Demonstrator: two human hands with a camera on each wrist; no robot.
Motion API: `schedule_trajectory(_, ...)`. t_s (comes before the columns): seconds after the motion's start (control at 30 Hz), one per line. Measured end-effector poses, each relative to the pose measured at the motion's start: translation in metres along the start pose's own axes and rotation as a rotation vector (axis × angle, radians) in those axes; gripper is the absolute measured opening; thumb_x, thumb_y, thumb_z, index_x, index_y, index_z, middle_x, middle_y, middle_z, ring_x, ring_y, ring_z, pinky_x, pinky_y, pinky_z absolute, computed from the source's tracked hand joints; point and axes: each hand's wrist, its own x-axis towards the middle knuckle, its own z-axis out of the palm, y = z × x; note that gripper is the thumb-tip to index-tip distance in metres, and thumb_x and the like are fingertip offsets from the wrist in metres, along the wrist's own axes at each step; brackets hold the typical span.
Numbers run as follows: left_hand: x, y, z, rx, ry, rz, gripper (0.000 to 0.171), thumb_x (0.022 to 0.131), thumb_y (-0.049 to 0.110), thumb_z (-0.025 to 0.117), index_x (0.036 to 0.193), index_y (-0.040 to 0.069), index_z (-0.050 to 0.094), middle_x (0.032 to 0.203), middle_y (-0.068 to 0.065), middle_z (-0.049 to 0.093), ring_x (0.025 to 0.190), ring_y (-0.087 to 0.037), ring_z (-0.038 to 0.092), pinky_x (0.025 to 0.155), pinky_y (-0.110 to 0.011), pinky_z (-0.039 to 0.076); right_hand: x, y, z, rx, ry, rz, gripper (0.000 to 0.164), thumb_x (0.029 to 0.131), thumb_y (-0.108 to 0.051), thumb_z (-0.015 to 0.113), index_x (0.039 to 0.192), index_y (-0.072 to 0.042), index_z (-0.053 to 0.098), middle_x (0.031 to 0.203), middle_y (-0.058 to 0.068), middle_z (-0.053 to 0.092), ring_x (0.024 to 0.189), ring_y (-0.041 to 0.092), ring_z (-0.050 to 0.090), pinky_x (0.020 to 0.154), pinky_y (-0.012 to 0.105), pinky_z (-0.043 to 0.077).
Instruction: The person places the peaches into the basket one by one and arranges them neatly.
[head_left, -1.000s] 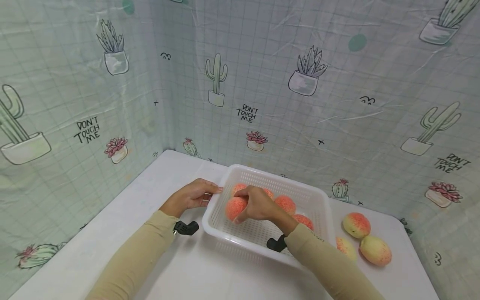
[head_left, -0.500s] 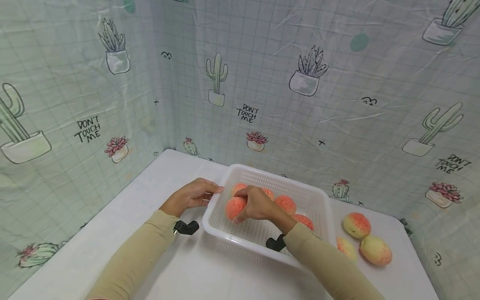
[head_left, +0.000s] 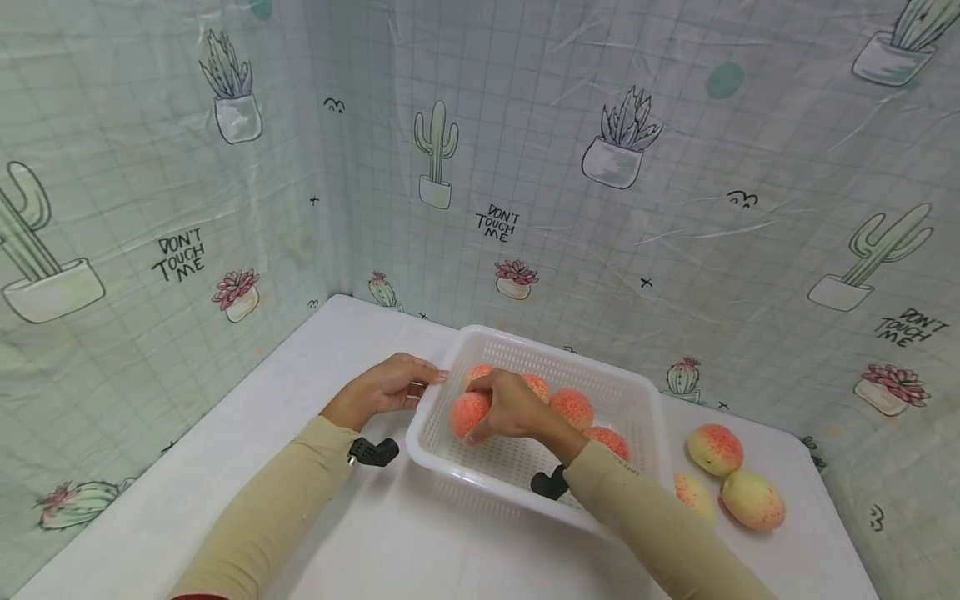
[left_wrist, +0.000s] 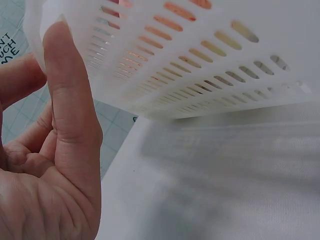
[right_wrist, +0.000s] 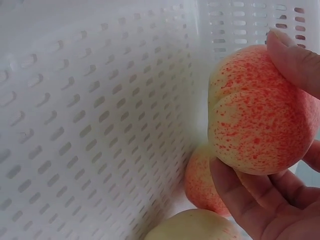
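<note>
A white perforated plastic basket [head_left: 525,508] stands on the table with several red-speckled peaches inside. My right hand [head_left: 512,406] is down in the basket, gripping a peach [head_left: 468,415] near its left end. In the right wrist view, thumb and fingers curl round this peach [right_wrist: 260,110]; two other peaches show below, one reddish [right_wrist: 202,180] and one pale yellow [right_wrist: 192,227]. At the basket's left rim my left hand [head_left: 390,385] pinches the edge. The left wrist view has its thumb [left_wrist: 70,95] against the outer wall, the other fingers partly hidden behind the rim.
Right of the basket, on the white table [head_left: 360,533], lie a red-yellow peach [head_left: 715,449], a yellower peach [head_left: 752,500] and another [head_left: 693,495] partly covered by the right sleeve. A cactus-print curtain [head_left: 540,167] hangs close behind and along the left.
</note>
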Motion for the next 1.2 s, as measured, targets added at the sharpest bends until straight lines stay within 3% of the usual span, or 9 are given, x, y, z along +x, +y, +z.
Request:
schedule_trajectory(0.53, -0.003, -0.002, 0.001, -0.004, -0.020, 0.005, 0.038, 0.098, 0.020, 0.073, 0.128, -0.004, 0.068, 0.107, -0.008, 0.074, 0.093, -0.019, 0.070, 0.081, -0.036, 0.065, -0.002, -0.004, 0.007, -0.059, -0.013, -0.007, 0.064, 0.065, -0.026, 0.100, 0.123, -0.012, 0.075, 0.114, 0.001, 0.075, 0.101, 0.017, 0.063, 0.091, 0.037, 0.060)
schedule_trajectory(0.9, -0.005, -0.003, 0.001, -0.001, -0.020, 0.005, 0.038, 0.098, 0.019, 0.073, 0.128, -0.004, 0.068, 0.104, -0.007, 0.074, 0.092, -0.019, 0.069, 0.079, -0.034, 0.065, -0.002, -0.001, 0.011, -0.087, -0.033, -0.089, 0.063, 0.067, -0.022, 0.098, 0.124, -0.011, 0.075, 0.118, 0.002, 0.078, 0.106, 0.017, 0.067, 0.097, 0.038, 0.059)
schedule_trajectory(1.2, -0.009, -0.005, 0.001, -0.015, -0.013, 0.003, 0.034, 0.098, 0.018, 0.072, 0.125, -0.003, 0.069, 0.103, -0.006, 0.074, 0.092, -0.018, 0.068, 0.078, -0.032, 0.064, -0.005, 0.000, 0.013, -0.072, -0.069, -0.095, 0.066, 0.069, -0.016, 0.097, 0.130, -0.009, 0.072, 0.128, 0.003, 0.075, 0.119, 0.020, 0.067, 0.108, 0.042, 0.055)
